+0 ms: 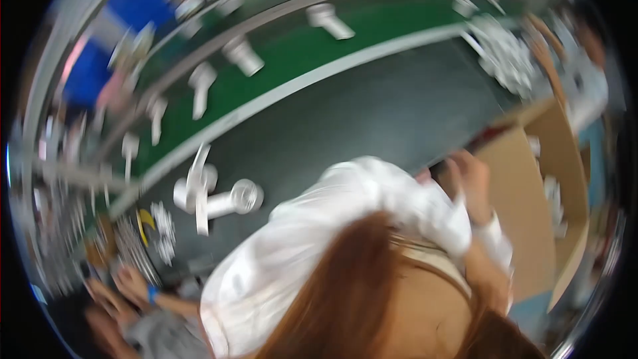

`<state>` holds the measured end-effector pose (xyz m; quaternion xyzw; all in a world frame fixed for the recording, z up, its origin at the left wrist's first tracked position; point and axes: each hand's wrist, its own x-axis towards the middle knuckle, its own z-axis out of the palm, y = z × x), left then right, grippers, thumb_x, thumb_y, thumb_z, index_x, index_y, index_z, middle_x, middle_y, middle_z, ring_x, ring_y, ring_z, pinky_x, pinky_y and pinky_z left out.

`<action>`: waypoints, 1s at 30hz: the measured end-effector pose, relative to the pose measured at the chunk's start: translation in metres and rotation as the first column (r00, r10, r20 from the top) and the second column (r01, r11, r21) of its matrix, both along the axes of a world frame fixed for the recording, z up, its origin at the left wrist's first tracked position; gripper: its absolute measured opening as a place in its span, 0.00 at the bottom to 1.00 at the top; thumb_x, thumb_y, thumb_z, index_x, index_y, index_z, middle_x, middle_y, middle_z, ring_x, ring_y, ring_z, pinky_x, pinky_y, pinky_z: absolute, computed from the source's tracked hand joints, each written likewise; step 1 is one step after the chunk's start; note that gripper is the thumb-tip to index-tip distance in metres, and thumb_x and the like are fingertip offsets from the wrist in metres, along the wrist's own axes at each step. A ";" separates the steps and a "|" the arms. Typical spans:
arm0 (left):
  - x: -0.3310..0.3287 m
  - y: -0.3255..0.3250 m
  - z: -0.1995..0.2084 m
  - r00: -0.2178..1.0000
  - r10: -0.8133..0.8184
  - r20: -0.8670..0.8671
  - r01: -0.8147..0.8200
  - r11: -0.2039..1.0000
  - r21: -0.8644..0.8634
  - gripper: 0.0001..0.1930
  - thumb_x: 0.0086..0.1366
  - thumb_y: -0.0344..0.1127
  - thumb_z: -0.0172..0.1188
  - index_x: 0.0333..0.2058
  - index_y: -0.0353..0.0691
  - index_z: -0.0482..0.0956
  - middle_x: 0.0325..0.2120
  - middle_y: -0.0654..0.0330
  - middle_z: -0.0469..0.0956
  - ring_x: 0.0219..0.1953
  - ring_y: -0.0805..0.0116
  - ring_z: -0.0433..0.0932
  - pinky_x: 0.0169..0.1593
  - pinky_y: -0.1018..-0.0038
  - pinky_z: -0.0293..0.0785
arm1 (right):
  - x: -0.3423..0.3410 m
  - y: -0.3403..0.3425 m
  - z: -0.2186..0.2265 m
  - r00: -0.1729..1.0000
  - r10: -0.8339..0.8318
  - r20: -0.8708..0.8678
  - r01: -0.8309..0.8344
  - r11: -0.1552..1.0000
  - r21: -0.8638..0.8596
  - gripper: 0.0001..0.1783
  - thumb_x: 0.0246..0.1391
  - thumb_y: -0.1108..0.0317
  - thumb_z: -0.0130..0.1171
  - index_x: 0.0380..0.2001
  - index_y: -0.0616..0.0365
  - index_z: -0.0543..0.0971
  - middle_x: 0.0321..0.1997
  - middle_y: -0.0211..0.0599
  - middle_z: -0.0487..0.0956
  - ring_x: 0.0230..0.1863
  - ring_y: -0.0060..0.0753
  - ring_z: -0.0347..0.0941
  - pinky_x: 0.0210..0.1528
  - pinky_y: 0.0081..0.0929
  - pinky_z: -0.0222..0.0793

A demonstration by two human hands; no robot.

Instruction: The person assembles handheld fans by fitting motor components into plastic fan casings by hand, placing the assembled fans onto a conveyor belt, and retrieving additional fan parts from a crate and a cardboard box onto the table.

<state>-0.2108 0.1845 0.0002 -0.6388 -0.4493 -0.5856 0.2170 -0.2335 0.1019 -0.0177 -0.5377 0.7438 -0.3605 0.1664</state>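
My right hand (470, 183) is by the table's near edge, beside the open cardboard box (515, 219); its fingers are bent and blurred, and I cannot make out anything in them. My left arm, in a white sleeve (372, 193), reaches across to the right. Only a bit of my left hand (423, 176) shows past the cuff, close to the right one; its fingers are hidden. On the dark tabletop (352, 113) to the left lie white plastic pieces (232, 201) with a round, hollow head and a handle, shaped like hair dryers.
Beyond the table runs a green conveyor belt (286, 53) carrying several similar white pieces (330, 21). A pile of white parts (502, 56) lies at the far right, near a co-worker's arm (548, 60). Another co-worker's hands (129, 286) are at lower left. White pieces (553, 199) show inside the box.
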 end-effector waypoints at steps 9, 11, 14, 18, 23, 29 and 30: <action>0.038 0.041 -0.012 0.602 0.692 0.399 -0.642 0.716 -0.274 0.16 0.61 0.42 0.54 0.38 0.33 0.74 0.36 0.46 0.77 0.40 0.52 0.75 0.46 0.62 0.70 | 0.030 0.062 0.030 0.950 -0.068 -0.304 0.071 0.997 -0.002 0.10 0.51 0.68 0.57 0.36 0.61 0.79 0.26 0.47 0.79 0.27 0.42 0.78 0.31 0.30 0.72; 0.055 0.026 -0.006 0.636 0.657 0.405 -0.508 0.751 -0.421 0.17 0.60 0.44 0.55 0.37 0.34 0.74 0.35 0.46 0.77 0.40 0.52 0.75 0.46 0.62 0.70 | 0.046 0.064 0.046 0.960 -0.042 -0.276 0.078 0.990 0.118 0.12 0.46 0.67 0.55 0.35 0.58 0.79 0.31 0.49 0.79 0.33 0.51 0.77 0.36 0.37 0.72; 0.057 0.077 0.009 0.808 0.517 0.283 -0.255 0.739 -0.624 0.17 0.59 0.46 0.56 0.36 0.35 0.73 0.35 0.47 0.77 0.40 0.52 0.75 0.46 0.62 0.70 | 0.013 0.066 -0.003 0.871 0.153 -0.467 -0.062 0.977 0.204 0.11 0.45 0.65 0.57 0.34 0.57 0.77 0.33 0.45 0.78 0.34 0.50 0.76 0.36 0.41 0.71; 0.105 0.075 0.050 0.799 0.270 0.538 0.159 0.767 -0.622 0.19 0.60 0.47 0.55 0.39 0.34 0.73 0.34 0.44 0.76 0.40 0.50 0.75 0.47 0.62 0.69 | 0.028 0.118 0.016 0.852 -0.015 -0.523 0.112 0.982 0.153 0.11 0.47 0.64 0.58 0.34 0.57 0.75 0.29 0.44 0.77 0.30 0.49 0.74 0.33 0.41 0.70; 0.147 0.059 0.076 0.862 -0.357 0.359 0.488 0.774 -0.404 0.16 0.56 0.43 0.61 0.33 0.34 0.73 0.30 0.48 0.77 0.34 0.52 0.75 0.39 0.66 0.69 | 0.040 0.185 0.004 0.881 -0.115 -0.458 0.157 0.986 0.055 0.09 0.48 0.66 0.59 0.33 0.58 0.75 0.28 0.41 0.76 0.28 0.47 0.73 0.29 0.40 0.69; 0.128 -0.011 0.115 0.509 -0.796 0.327 0.827 0.345 -0.445 0.11 0.52 0.32 0.60 0.20 0.36 0.65 0.12 0.53 0.63 0.18 0.50 0.65 0.23 0.65 0.59 | 0.059 0.255 -0.026 0.841 -0.237 -0.487 0.321 0.942 0.096 0.07 0.46 0.70 0.59 0.31 0.57 0.78 0.27 0.40 0.77 0.27 0.46 0.74 0.29 0.36 0.71; 0.120 -0.023 0.114 0.457 -0.827 0.329 0.843 0.285 -0.456 0.11 0.52 0.30 0.59 0.19 0.37 0.65 0.11 0.54 0.61 0.17 0.51 0.64 0.22 0.65 0.58 | 0.055 0.272 -0.032 0.809 -0.264 -0.525 0.398 0.903 0.159 0.07 0.45 0.72 0.58 0.31 0.57 0.78 0.26 0.41 0.77 0.27 0.45 0.75 0.30 0.36 0.71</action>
